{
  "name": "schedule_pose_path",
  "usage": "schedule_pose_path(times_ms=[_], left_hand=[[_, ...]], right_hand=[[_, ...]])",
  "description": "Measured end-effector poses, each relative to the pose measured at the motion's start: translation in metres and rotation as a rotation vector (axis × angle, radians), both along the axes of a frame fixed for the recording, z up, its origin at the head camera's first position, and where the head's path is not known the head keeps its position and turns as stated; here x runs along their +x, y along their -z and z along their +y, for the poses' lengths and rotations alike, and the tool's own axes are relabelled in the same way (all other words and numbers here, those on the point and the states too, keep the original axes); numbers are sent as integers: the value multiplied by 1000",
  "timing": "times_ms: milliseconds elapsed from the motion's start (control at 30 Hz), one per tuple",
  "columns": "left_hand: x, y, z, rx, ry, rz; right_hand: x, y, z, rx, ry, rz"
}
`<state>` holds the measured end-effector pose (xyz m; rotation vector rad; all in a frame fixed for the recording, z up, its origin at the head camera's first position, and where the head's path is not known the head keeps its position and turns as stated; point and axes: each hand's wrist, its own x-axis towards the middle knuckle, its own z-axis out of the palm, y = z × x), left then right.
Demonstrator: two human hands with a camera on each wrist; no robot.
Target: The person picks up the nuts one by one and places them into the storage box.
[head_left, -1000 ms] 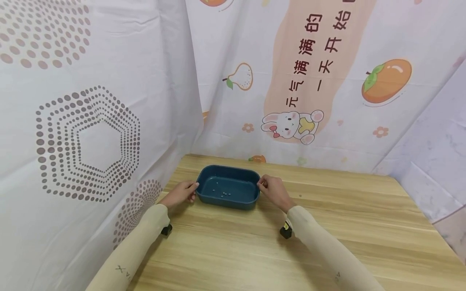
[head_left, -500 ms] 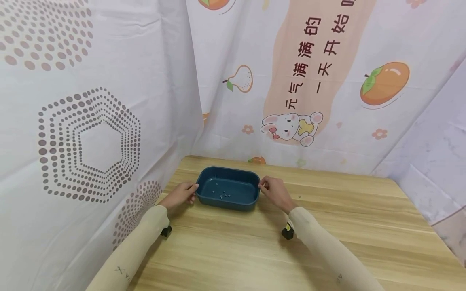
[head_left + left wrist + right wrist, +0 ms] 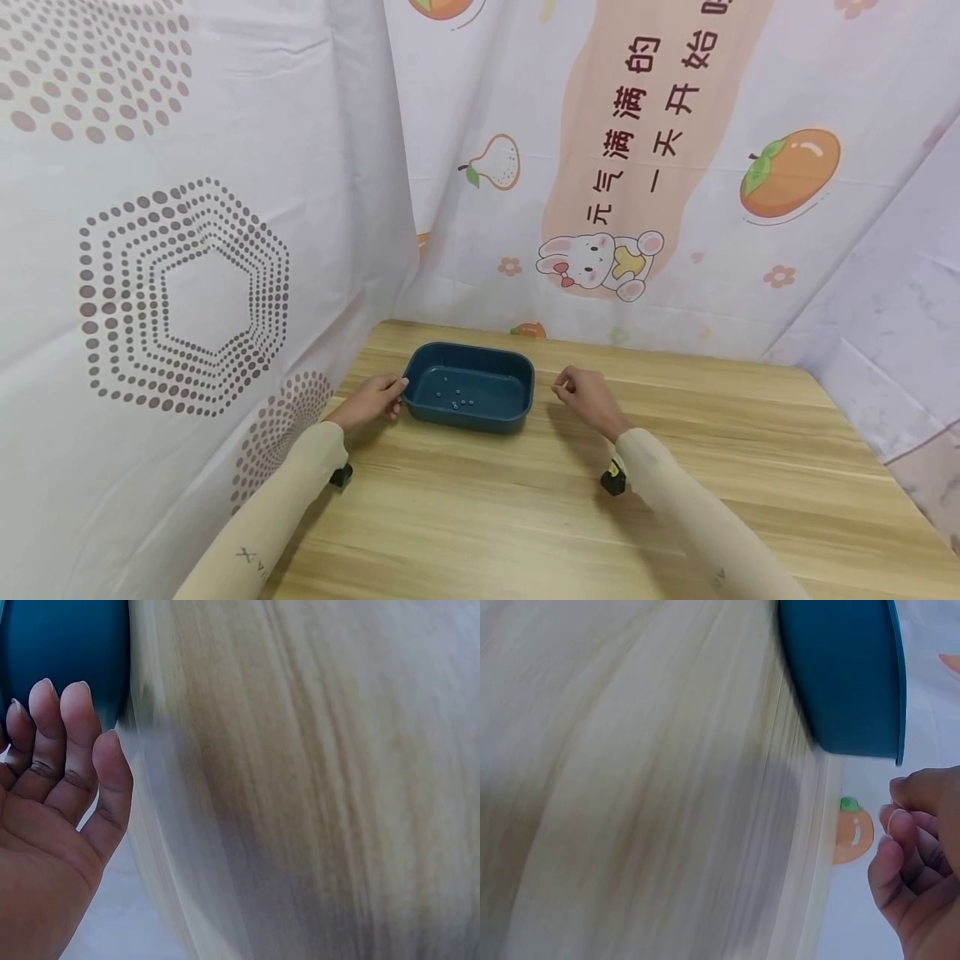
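A dark blue rectangular tray (image 3: 480, 421) stands on the table, with several tiny grey pieces (image 3: 454, 406) scattered over its floor, too small to name. At its left end, my left hand (image 3: 372, 398) holds the rim between thumb and fingers. The left wrist view shows those curved fingers (image 3: 73, 727) against the blue wall, the thumb hidden. My right hand (image 3: 588, 398) is apart from the tray, a short way off its right end. In the right wrist view its fingers (image 3: 889, 862) are loosely curled near the thumb, with nothing visible between them.
The wood-grain table (image 3: 487, 500) spreads forward and to the right. A white dotted curtain (image 3: 217, 292) hangs close by my left arm, and a printed cloth (image 3: 465, 275) hangs behind the tray. Dark wrist-worn cameras (image 3: 612, 478) sit under both sleeves.
My right hand has left the tray's right rim and moved rightward. A small speck on the table to its right is now out of sight. The left hand stays on the rim.
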<state>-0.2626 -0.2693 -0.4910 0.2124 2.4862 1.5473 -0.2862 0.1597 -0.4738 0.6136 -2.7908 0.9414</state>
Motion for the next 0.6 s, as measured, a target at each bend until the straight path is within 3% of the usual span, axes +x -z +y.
schedule_pose_path(times_ms=[600], left_hand=[[2,-4,2,-31,4,-5]], right_hand=[[0,17,57,70,58,-23]])
